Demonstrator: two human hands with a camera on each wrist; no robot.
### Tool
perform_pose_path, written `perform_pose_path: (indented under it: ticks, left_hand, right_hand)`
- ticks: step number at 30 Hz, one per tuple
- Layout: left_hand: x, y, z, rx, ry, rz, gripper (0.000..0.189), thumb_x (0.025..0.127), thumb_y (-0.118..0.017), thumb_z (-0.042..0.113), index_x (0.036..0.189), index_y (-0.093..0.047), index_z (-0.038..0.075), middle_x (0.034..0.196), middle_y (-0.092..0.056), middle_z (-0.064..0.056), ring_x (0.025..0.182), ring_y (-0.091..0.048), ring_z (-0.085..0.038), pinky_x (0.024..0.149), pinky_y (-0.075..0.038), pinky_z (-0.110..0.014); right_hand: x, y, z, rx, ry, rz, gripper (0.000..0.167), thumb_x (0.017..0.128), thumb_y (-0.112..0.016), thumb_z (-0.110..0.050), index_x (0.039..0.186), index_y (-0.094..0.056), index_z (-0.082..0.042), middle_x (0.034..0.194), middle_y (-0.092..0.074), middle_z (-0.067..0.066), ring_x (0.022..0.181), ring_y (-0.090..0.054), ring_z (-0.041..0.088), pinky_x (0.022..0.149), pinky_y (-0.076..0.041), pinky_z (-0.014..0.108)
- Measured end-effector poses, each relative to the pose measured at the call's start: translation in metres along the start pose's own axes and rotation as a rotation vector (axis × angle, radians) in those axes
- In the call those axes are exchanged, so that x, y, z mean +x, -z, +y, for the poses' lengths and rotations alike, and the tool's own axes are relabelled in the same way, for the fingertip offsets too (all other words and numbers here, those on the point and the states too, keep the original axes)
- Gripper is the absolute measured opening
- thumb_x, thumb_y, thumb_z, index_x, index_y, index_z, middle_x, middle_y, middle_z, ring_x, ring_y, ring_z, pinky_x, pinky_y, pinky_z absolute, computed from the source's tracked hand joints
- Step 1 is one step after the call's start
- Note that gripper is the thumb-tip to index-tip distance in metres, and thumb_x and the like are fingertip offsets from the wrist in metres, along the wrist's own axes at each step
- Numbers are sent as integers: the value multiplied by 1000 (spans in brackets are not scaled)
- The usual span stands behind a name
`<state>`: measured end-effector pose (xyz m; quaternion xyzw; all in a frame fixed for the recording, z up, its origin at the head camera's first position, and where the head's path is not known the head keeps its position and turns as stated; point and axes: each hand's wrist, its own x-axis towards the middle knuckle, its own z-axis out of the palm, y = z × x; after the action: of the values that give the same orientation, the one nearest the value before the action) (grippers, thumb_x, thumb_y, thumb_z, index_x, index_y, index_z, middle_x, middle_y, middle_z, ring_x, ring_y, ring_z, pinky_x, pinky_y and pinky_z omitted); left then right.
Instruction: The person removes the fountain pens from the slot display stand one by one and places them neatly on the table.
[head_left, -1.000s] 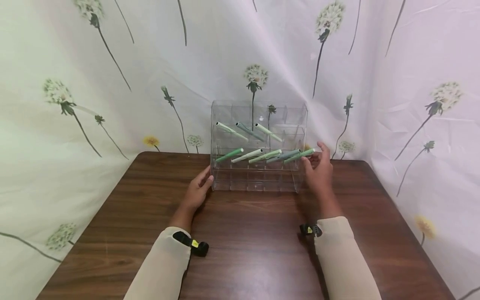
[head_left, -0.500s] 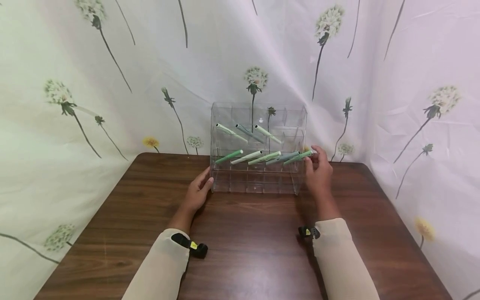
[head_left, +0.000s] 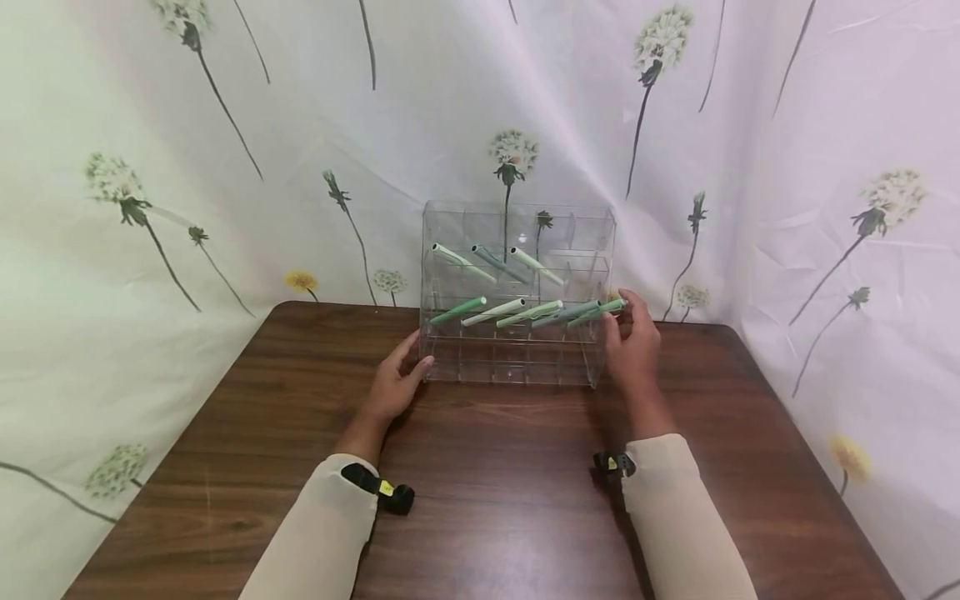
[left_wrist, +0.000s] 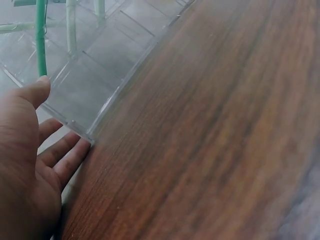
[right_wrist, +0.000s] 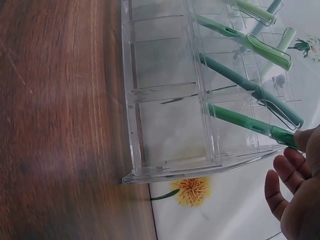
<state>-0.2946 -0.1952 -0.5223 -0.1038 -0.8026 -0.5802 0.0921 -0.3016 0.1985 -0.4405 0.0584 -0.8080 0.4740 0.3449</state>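
A clear acrylic tiered rack (head_left: pixel 517 367) stands on the table, with slanted pens in its compartments. My right hand (head_left: pixel 633 346) is at the rack's right side. Its thumb and fingers pinch the capped end of the rightmost green pen (right_wrist: pixel 245 121), whose other end lies inside the rack. Against the rack's lower left side rests my left hand (head_left: pixel 393 383), fingers fairly straight along the side and thumb at the front edge. Beside the held pen lies a grey-green pen (right_wrist: pixel 235 77). A bright green pen (left_wrist: pixel 41 37) is just above the left thumb.
Several more pens lie in the lower row, among them a light green pen (head_left: pixel 529 312). Three sit in the tier above, including a pale pen (head_left: pixel 461 261). The wooden table (head_left: pixel 495 483) meets a flower-printed curtain (head_left: pixel 360 158) behind the rack.
The right hand has shifted slightly left, and its fingers have closed on the end of the rightmost green pen, which sits a little farther in. The left thumb now overlaps the rack's front edge.
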Motion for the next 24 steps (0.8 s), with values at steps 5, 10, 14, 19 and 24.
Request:
perform_pose_path:
  ticks: [5, 10, 14, 19, 24]
  left_hand:
    - [2, -1, 0, 2, -7, 0, 64, 111, -67, 18, 169, -42, 11, 162, -57, -23, 141, -62, -44, 116, -49, -54]
    - [1, 0, -2, 8, -13, 12, 64, 110, -68, 18, 169, -43, 11, 161, -57, -23, 139, -62, -43, 118, -46, -57]
    - [0, 0, -2, 3, -27, 17, 65, 110, -69, 14, 169, -42, 7, 163, -55, -25, 141, -61, -44, 120, -44, -60]
    - [0, 0, -1, 19, -32, 18, 64, 109, -69, 15, 168, -44, 9, 161, -57, -25, 139, -62, -44, 119, -45, -60]
    - [1, -1, -3, 41, -52, 20, 62, 110, -68, 16, 168, -44, 8, 160, -57, -26, 139, -63, -44, 117, -49, -57]
  right_hand:
    - [-1, -1, -1, 1, -4, 15, 44, 106, -71, -4, 148, -61, 0, 110, -75, 29, 86, -71, 33, 70, -42, 4]
    - [-1, -4, 0, -9, 3, 37, 41, 106, -71, -4, 147, -63, -1, 108, -76, 27, 86, -71, 32, 71, -42, 4]
    - [0, -5, -2, 5, 33, 72, 40, 106, -70, -3, 145, -63, 2, 106, -76, 28, 84, -69, 30, 70, -42, 4]
    - [2, -2, -6, 38, 75, 154, 37, 104, -70, 2, 141, -64, 7, 105, -75, 31, 85, -71, 35, 73, -43, 2]
    - [3, 2, -10, 31, 80, 199, 36, 104, -69, 2, 139, -65, 7, 103, -75, 31, 87, -74, 39, 75, -44, 1]
